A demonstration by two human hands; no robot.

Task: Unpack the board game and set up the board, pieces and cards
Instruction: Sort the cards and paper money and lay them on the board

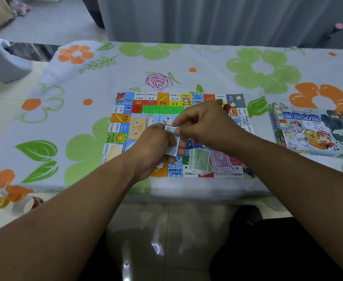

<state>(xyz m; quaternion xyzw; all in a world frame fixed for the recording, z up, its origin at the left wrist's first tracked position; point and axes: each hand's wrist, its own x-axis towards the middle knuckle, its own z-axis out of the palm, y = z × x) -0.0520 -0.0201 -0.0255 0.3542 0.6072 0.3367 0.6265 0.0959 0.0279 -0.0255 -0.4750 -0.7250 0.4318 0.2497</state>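
Note:
The colourful game board (124,126) lies flat in the middle of the table. Above its centre my left hand (156,147) grips a small stack of light-blue cards (172,142). My right hand (205,124) pinches the stack's top edge with thumb and fingers. A row of green pieces (162,109) with a few red pieces (136,108) at its left end lines the board's far side. Green banknotes (200,162) and purple banknotes (220,163) lie fanned on the board's near right part. Small dark figures (225,105) show just past my right hand.
The game box (316,130) sits on the flowered tablecloth (207,78) to the right of the board. A gold item (1,202) and a small white cup (27,205) lie at the near left. A grey curtain hangs behind the table. The table's front edge is close to me.

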